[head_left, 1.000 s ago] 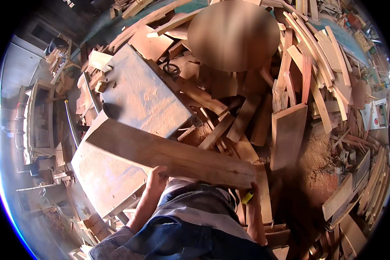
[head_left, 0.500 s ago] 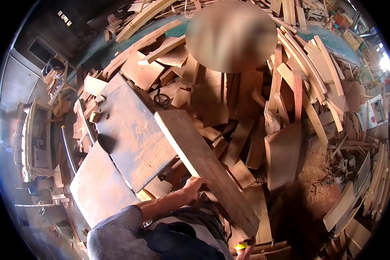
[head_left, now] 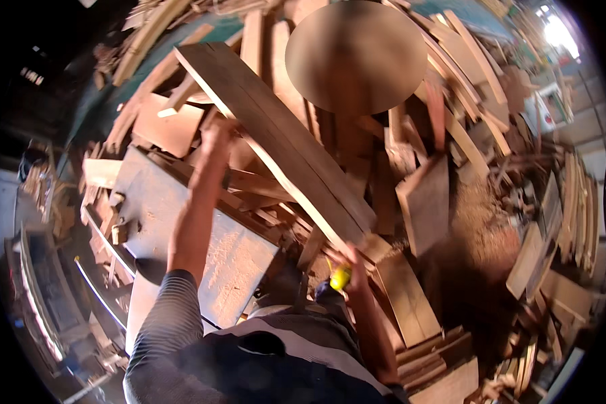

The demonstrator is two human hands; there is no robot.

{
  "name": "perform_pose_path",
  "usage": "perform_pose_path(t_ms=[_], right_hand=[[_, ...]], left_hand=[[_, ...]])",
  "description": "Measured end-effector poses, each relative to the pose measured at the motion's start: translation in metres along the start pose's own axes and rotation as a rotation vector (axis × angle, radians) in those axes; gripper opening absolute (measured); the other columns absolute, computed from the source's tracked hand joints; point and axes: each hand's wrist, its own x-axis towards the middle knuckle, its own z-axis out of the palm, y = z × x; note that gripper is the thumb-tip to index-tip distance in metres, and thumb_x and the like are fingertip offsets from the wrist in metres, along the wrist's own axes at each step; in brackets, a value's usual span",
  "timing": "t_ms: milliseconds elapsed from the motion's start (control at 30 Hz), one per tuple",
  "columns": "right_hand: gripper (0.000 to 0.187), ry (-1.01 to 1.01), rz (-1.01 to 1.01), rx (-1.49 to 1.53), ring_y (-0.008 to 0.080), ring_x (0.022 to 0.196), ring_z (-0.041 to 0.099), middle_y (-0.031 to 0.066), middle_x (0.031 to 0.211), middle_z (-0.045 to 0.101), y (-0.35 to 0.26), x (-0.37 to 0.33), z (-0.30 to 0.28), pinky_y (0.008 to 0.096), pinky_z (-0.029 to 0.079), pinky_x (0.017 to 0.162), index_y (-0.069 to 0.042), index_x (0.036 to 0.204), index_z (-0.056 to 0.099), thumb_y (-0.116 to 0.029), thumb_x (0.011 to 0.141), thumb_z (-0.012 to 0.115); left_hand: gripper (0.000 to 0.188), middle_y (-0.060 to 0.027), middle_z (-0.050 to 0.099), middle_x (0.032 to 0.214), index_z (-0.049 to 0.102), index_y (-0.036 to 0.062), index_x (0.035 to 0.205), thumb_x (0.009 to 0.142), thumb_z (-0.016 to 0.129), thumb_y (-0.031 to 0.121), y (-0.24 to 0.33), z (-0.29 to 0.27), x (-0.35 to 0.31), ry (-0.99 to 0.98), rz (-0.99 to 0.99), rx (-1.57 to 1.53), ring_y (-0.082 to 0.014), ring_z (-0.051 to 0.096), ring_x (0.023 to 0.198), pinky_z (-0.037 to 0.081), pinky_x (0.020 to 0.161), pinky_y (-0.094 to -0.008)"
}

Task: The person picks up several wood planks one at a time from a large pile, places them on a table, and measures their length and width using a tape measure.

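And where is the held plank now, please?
In the head view, the held plank slants across the upper centre, left hand at its left edge, right hand near its lower end.

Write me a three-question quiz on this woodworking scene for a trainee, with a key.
1. Which hand is nearer the upper-left end of the long board?
2. True or false: the grey tabletop is free of sawdust.
3. What colour is the small bright item by the right hand? A) red B) yellow C) blue

Key: 1. The left hand; 2. False; 3. B
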Motion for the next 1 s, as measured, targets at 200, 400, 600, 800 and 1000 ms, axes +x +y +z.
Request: perform_pose_path(t_ms=[200,400,600,800,1000], right_hand=[[0.051,-0.115,-0.196,-0.988,0.0217,0.093,0.07,0.0148,0.106,0.074,-0.038,0.07,0.118,0.0341,0.052,0.083,0.003,0.132,0.061,-0.027,0.092,0.071],[0.027,-0.019,-0.334,-0.932,0.0098,0.071,0.061,0.0008,0.078,0.065,-0.01,0.076,0.0,0.0265,0.047,0.063,0.0,0.111,0.072,-0.022,0.095,0.068],[0.027,0.368,0.116,-0.613,0.0199,0.068,0.065,0.0105,0.082,0.069,0.001,-0.005,-0.049,0.0317,0.051,0.061,0.0,0.103,0.068,-0.022,0.089,0.074],[0.031,0.396,0.112,-0.394,0.0199,0.072,0.064,0.0106,0.086,0.069,-0.011,-0.018,-0.017,0.0322,0.053,0.063,-0.004,0.108,0.068,-0.027,0.089,0.074],[0.026,0.271,0.009,-0.56,0.0157,0.075,0.065,0.0079,0.09,0.072,-0.028,0.008,0.051,0.0282,0.052,0.07,-0.003,0.11,0.07,-0.024,0.096,0.067]], left_hand=[[0.014,-0.0058,0.069,0.088,0.067,0.0046,0.101,0.087,0.068,0.009,-0.022,-0.053,0.021,-0.016,0.497,0.444,-0.0155,0.066,0.075,0.055,0.063,-0.0339],[0.038,-0.025,0.073,0.1,0.072,0.0058,0.116,0.084,0.061,0.023,-0.129,-0.049,-0.09,-0.184,0.339,1.048,-0.0432,0.07,0.095,0.057,0.087,-0.0507],[0.026,-0.0202,0.073,0.102,0.071,0.007,0.107,0.086,0.055,0.012,-0.142,-0.094,-0.122,-0.213,0.241,1.169,-0.0395,0.069,0.096,0.055,0.087,-0.0502],[0.008,-0.016,0.07,0.088,0.065,0.0062,0.087,0.084,0.058,0.01,-0.166,-0.1,-0.123,-0.239,0.468,1.266,-0.036,0.069,0.085,0.056,0.076,-0.0487],[0.009,-0.0137,0.07,0.087,0.065,0.0077,0.084,0.086,0.058,0.014,-0.165,-0.097,-0.12,-0.177,0.447,1.273,-0.0341,0.069,0.09,0.055,0.08,-0.0467]])
